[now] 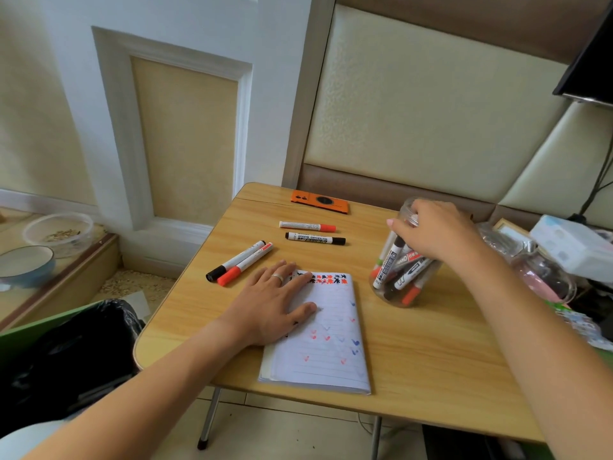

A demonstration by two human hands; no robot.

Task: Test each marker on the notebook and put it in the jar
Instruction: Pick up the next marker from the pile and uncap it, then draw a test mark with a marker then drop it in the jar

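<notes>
- Fingers (pixel 403 227) of the right hand (pixel 438 234) curl over the mouth of the jar (pixel 403 260), resting on its rim; whether they pinch a marker there cannot be told.
- Left hand (pixel 272 303) lies flat on the notebook (pixel 328 343), its fingers straight and slightly spread, a ring on one of them, pressing the upper left part of the page.
- Clear and round-walled, the jar stands on the right part of the table (pixel 431 360), just right of the notebook, and appears tilted toward it.
- Inside, several markers (pixel 403 263) lean at crossed angles, long axes mostly slanting, with red and black caps low in the jar.
- Lined white paper of the open notebook carries red and black marks along its top edge and red and blue ticks lower down; its long axis runs away from the person.
- Two markers (pixel 242 262) lie side by side left of the notebook, one black-capped, one red-capped, caps pointing toward the near left.
- A red marker (pixel 306 226) and a black marker (pixel 315 239) lie farther back, parallel, long axes left to right, caps at the right.
- An orange phone (pixel 320 201) lies flat at the far edge of the wood-grain table.
</notes>
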